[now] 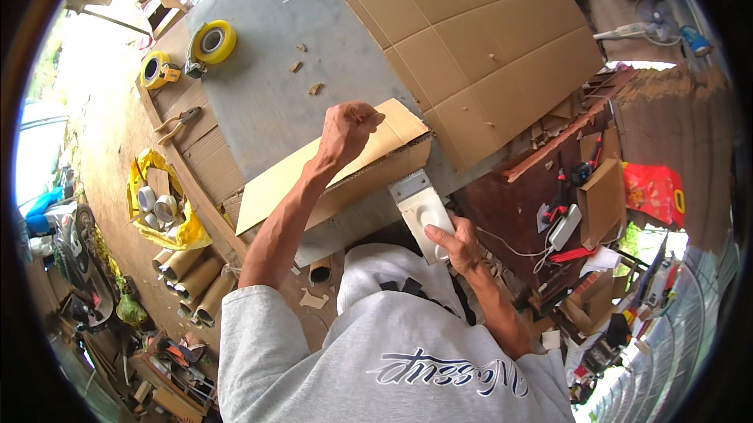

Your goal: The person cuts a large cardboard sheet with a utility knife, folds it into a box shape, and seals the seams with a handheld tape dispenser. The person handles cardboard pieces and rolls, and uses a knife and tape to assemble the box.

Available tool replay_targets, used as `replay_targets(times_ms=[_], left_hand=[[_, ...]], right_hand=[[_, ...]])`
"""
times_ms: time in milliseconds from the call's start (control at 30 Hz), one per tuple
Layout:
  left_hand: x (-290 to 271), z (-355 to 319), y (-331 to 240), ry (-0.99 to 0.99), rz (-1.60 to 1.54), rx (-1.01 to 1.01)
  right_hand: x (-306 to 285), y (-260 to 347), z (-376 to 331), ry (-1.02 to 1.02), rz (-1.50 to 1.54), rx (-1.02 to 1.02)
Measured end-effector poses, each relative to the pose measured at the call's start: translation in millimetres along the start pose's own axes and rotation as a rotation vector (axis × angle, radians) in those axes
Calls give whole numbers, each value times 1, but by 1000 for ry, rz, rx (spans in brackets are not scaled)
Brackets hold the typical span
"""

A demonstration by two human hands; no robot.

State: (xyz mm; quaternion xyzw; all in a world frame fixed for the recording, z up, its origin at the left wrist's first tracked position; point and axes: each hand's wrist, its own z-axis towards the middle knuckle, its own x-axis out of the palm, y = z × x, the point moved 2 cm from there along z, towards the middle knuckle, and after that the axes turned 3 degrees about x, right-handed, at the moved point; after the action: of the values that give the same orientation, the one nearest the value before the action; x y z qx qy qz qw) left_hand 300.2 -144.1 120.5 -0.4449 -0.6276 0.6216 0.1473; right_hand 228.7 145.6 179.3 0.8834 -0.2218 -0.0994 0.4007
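Over a folded piece of cardboard (376,129) my left hand (349,133) is closed in a fist; whatever it may hold is hidden. The folded piece lies at the near side of the grey tabletop (263,86), its bent flap facing me. To the right, my right hand (459,244) grips a flat white tool (420,211) with a metal plate at its far end. That metal end is close to the right end of the folded cardboard. I cannot tell whether they touch.
A large creased cardboard sheet (478,47) covers the far right of the table. Tape rolls (214,42) and pliers (180,125) lie at the left. A yellow bag (184,223) and cardboard tubes (188,270) sit lower left. Cluttered tools (561,203) and a white cord are at right.
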Motion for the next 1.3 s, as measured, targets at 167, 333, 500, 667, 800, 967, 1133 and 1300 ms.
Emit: replay_targets(times_ms=[167,333,500,667,800,967,1133,1300], left_hand=[[6,6,25,-7,-32,43],[12,10,39,-36,53,156],[22,7,50,-7,154,205],[20,5,34,113,302,197],[19,10,74,-5,603,242],[-4,-9,31,34,304,318],[22,-50,7,361,395,588],[40,-52,14,353,418,498]], right_hand=[[4,-6,11,-8,6,69],[-1,-18,27,-15,-33,81],[-5,-43,41,13,31,150],[-4,-44,48,26,46,144],[-5,-55,55,33,83,166],[-13,-63,62,21,19,135],[-10,-74,68,23,76,61],[-9,-52,27,-73,-66,-1]])
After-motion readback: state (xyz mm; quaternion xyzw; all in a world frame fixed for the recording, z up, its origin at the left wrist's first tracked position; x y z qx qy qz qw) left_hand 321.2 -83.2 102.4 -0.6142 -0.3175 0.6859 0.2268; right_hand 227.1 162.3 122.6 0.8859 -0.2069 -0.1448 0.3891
